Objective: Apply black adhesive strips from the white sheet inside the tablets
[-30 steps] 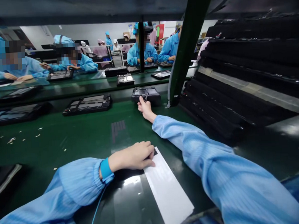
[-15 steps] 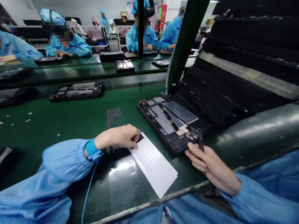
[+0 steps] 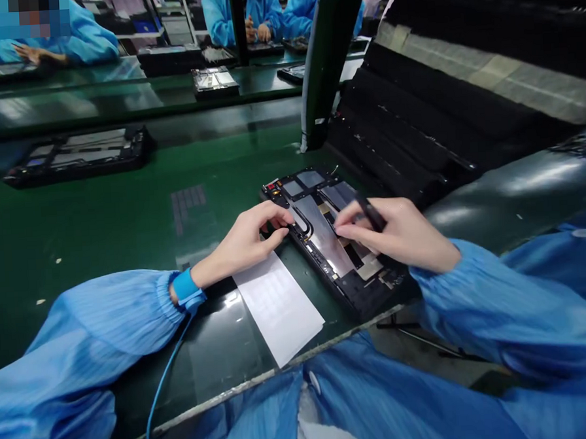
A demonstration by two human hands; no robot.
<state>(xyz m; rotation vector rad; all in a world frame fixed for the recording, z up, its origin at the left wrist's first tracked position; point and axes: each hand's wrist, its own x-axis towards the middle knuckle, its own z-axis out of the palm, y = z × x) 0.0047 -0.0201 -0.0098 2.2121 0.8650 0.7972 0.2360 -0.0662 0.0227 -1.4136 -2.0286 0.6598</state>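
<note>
An opened tablet (image 3: 328, 244), black-framed with grey plates and ribbon cables exposed, lies in front of me. My left hand (image 3: 257, 238) is at its left edge, thumb and forefinger brought together in a pinch; anything between them is too small to make out. A white paper sheet (image 3: 281, 312) lies on the bench beside the tablet, its top end partly under that hand. My right hand (image 3: 392, 234) is closed around black tweezers (image 3: 371, 214) over the tablet's middle. The tweezers' tips are hidden or blurred, so contact cannot be told.
Stacked black units (image 3: 415, 121) rise at the right beside a dark green post (image 3: 333, 53). Another opened tablet (image 3: 81, 155) lies far left on the green bench (image 3: 126, 222). A blue cord (image 3: 166, 377) hangs from my left wristband. Co-workers in blue sit opposite.
My left hand has moved from the paper's black strip to the tablet's edge. The right hand has risen from the tablet's near corner to over its middle. The view has tilted downward.
</note>
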